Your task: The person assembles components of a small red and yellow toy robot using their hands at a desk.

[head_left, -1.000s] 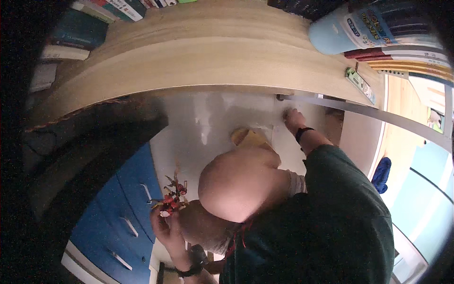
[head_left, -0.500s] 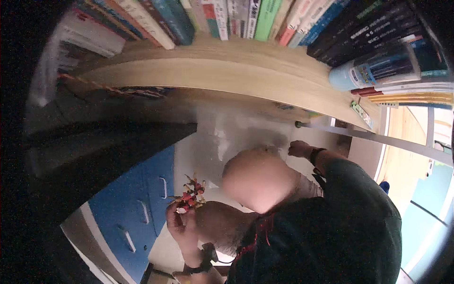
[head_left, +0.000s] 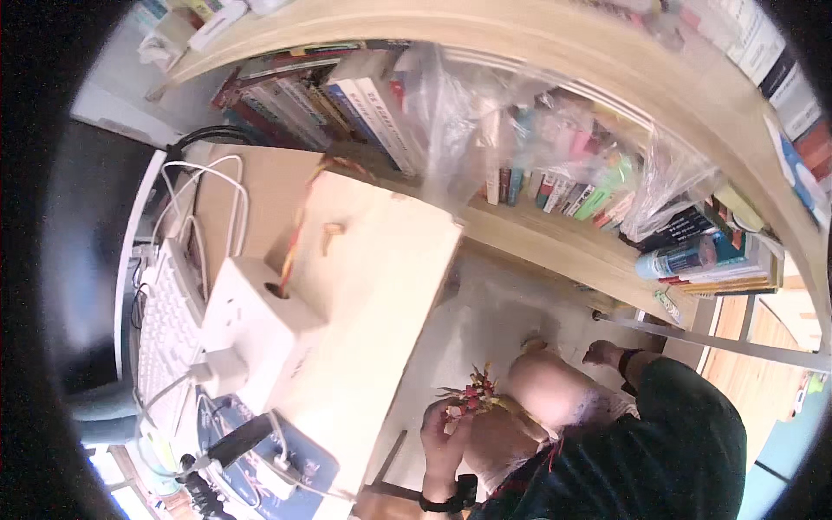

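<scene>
My left hand [head_left: 444, 440] is closed on a small toy figure [head_left: 478, 390], red and yellow with thin spiky parts sticking out. Fingers and thumb pinch its lower end, in front of my bare knee. A dark band circles that wrist. On the other side of my legs, my right hand [head_left: 604, 353] is curled into a loose fist beside the knee, apart from the shelf. Nothing shows sticking out of it.
Left of me stands a pale desk [head_left: 381, 251] with a white power strip box [head_left: 260, 321], cables and a keyboard [head_left: 165, 338]. Ahead, a wooden bookshelf [head_left: 555, 238] holds books, plastic wrapping [head_left: 459, 104] and a blue cylindrical container [head_left: 680, 258]. A metal rail [head_left: 719, 340] runs at right.
My view has swung up and left, bringing in the desk and more shelf; the blue drawers have left the view. The toy figure remains in my left hand.
</scene>
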{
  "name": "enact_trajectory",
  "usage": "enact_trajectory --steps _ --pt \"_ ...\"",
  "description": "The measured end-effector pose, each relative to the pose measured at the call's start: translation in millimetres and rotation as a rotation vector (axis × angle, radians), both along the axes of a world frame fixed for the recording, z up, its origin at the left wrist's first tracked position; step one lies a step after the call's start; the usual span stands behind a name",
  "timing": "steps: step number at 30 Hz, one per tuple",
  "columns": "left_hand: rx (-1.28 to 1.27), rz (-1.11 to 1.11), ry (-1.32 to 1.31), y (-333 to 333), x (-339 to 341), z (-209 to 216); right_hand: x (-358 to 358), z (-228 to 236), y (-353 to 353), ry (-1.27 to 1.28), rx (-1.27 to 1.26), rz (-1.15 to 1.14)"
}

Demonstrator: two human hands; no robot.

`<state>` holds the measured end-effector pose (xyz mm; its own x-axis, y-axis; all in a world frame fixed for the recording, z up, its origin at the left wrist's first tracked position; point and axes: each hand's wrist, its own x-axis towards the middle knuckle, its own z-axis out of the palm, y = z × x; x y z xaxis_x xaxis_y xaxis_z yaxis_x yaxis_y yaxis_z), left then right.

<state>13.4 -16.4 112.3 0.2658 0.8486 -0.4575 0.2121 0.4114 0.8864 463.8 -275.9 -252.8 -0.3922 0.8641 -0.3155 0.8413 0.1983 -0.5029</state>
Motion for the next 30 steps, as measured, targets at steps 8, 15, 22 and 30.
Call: enact_trajectory --steps 8,15,22,30 --pt "0.043 0.019 0.088 -34 -22 92 -64 163 56 -0.147 -0.237 0.215" --pt "0.089 0.023 0.2 -79 -50 203 -98 299 96 0.072 -0.893 -0.774" --pt "0.15 0.175 0.294 -123 -110 303 -146 444 171 0.142 -0.827 -0.64" --pt "0.212 0.565 0.34 -184 -198 383 -250 595 253 0.168 -0.61 -0.189"
